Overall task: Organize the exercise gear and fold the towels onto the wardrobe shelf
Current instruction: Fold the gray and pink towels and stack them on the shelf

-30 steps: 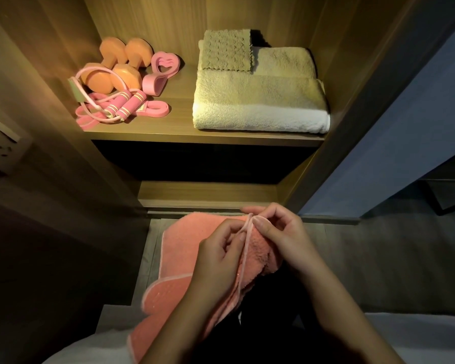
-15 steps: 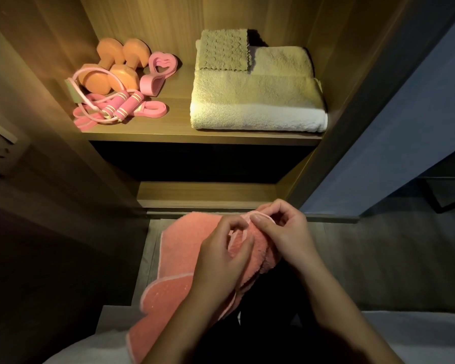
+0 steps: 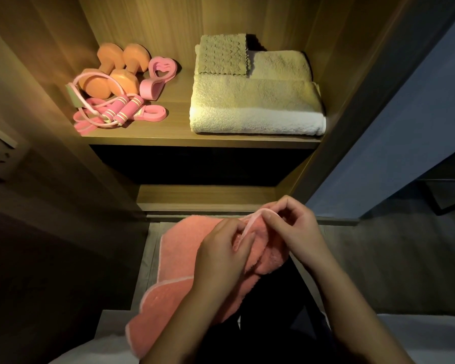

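- The salmon-pink fleecy towel (image 3: 184, 258), lower centre, runs lower-left to upper-right; the forearms hide its near end.
- The left hand (image 3: 221, 256) and right hand (image 3: 294, 229) each have a pinching grip on its pale hem.

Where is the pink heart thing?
In the head view, the pink heart-shaped trainer lies on the wooden shelf, left side, right of the orange dumbbells.

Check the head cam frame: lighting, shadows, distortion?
Head view: warm light on the shelf, brightest at the beige towel front edge; left hand, right hand and pink towel dim; left side near black; wide lens slants the wardrobe walls.
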